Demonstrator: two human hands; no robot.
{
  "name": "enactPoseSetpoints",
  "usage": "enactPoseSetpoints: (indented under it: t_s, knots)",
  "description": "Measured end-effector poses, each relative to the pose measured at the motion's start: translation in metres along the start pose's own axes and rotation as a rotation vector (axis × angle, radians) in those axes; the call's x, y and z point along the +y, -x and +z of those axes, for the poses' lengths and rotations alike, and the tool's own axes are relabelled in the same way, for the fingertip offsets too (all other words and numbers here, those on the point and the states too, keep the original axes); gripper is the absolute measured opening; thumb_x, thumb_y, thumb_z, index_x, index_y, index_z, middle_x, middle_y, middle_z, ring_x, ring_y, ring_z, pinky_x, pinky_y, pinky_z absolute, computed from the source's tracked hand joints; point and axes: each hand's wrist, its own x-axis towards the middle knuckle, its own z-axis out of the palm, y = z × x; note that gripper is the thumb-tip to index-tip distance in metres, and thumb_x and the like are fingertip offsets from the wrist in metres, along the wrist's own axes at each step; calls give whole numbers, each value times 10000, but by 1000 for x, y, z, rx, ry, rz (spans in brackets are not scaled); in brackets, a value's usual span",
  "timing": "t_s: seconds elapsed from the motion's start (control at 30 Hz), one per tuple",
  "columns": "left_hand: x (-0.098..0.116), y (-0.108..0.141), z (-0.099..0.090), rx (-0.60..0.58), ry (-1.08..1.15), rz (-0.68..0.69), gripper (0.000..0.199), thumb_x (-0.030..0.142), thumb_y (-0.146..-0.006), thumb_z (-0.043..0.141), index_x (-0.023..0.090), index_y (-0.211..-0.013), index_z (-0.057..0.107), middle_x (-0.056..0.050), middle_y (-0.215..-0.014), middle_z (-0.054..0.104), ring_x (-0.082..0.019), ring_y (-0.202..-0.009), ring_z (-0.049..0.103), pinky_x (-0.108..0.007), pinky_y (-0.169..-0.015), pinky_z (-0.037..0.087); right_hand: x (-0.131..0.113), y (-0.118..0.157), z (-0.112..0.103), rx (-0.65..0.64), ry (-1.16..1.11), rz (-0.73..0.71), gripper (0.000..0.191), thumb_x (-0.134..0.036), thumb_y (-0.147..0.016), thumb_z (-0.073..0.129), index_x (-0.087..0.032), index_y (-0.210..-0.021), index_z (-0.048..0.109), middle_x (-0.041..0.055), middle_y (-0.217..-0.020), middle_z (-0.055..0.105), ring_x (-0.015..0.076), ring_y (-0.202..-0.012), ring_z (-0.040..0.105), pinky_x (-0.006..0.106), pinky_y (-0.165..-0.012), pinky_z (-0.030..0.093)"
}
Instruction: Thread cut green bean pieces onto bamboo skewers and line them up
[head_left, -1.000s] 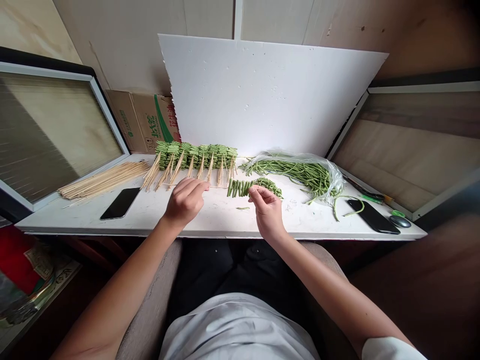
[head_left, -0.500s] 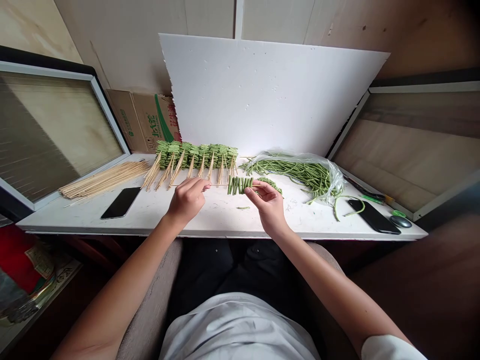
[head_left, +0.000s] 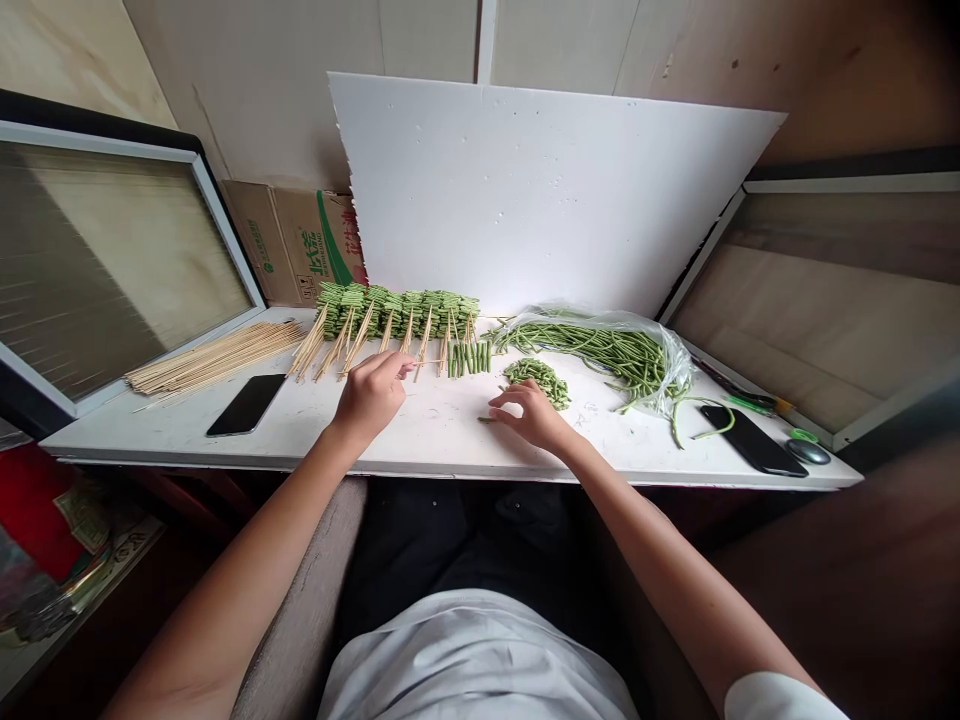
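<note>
My left hand [head_left: 373,392] is closed round the lower part of a bamboo skewer [head_left: 429,362]. A row of short green bean pieces [head_left: 470,359] is threaded on the skewer's far end. My right hand [head_left: 531,413] is low over the table with thumb and forefinger curved and a gap between them. By its fingertips lies a single cut bean piece [head_left: 485,419]; whether they touch it I cannot tell. Just behind that hand is a small heap of cut bean pieces [head_left: 544,380], partly covered by the fingers.
Finished bean skewers [head_left: 397,302] are stacked at the back, sticks toward me. Bare skewers [head_left: 214,358] lie left, beside a phone [head_left: 246,405]. A plastic bag of long beans [head_left: 600,340] sits back right, near another phone [head_left: 754,440]. A white foam board [head_left: 555,190] stands behind.
My right hand has let go of the skewer by the threaded beans and come down to the loose piece on the table. My left hand keeps its hold on the skewer.
</note>
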Motion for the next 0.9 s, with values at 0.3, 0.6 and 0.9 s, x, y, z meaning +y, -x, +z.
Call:
enactPoseSetpoints:
  t_s: [0.3, 0.6, 0.9]
  knots:
    - [2, -3, -4, -20, 7, 0, 444, -101, -718, 427, 164, -938, 707, -49, -848, 760, -190, -809, 753, -276, -743, 599, 1, 2, 10, 29, -6, 8, 372, -609, -874, 780, -248, -800, 826, 102, -801, 746, 292, -892, 598, 520, -910, 530]
    - [10, -6, -6, -1, 13, -5, 449, -97, -713, 423, 171, -940, 704, -43, -849, 758, -188, -796, 750, -273, -715, 597, -27, -12, -20, 234, -716, 346, 459, -614, -752, 889, -225, -982, 808, 60, -921, 794, 215, -848, 701, 322, -689, 524]
    - [21, -8, -8, -19, 43, 17, 459, -105, -723, 412, 176, -955, 692, -38, -860, 755, -184, -785, 737, -281, -706, 601, -63, -12, -32, 213, -1060, 356, 430, -618, -777, 878, -246, -945, 745, 72, -1153, 785, 229, -1058, 733, 336, -808, 572]
